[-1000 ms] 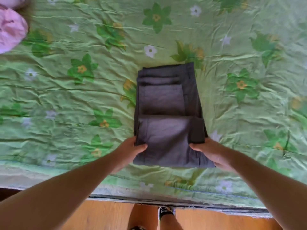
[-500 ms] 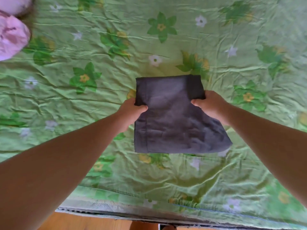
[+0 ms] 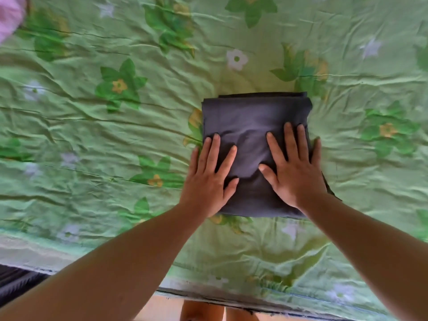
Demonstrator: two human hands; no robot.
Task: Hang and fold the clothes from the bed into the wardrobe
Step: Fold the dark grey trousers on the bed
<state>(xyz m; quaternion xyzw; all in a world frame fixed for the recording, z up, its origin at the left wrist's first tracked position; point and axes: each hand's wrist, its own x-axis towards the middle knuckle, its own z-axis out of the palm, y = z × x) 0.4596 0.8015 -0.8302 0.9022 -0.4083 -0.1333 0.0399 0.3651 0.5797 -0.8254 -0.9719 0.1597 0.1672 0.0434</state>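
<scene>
The folded dark grey garment [image 3: 252, 117] lay as a compact square on the green flowered bedsheet [image 3: 92, 135]. Both hands rested flat on top of it, fingers straight and spread, gripping nothing. The left hand [image 3: 208, 179] covered its left half and the right hand [image 3: 294, 172] its right half, most likely pressing the layers down so the fold would hold. A pink cloth [image 3: 9, 17] showed far up-left of the garment.

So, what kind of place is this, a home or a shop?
Most likely a bedroom in a home: a crumpled green flowered bed sheet, a folded dark grey garment pressed flat under the left hand and right hand, and a wooden floor below the bed's near edge.
</scene>
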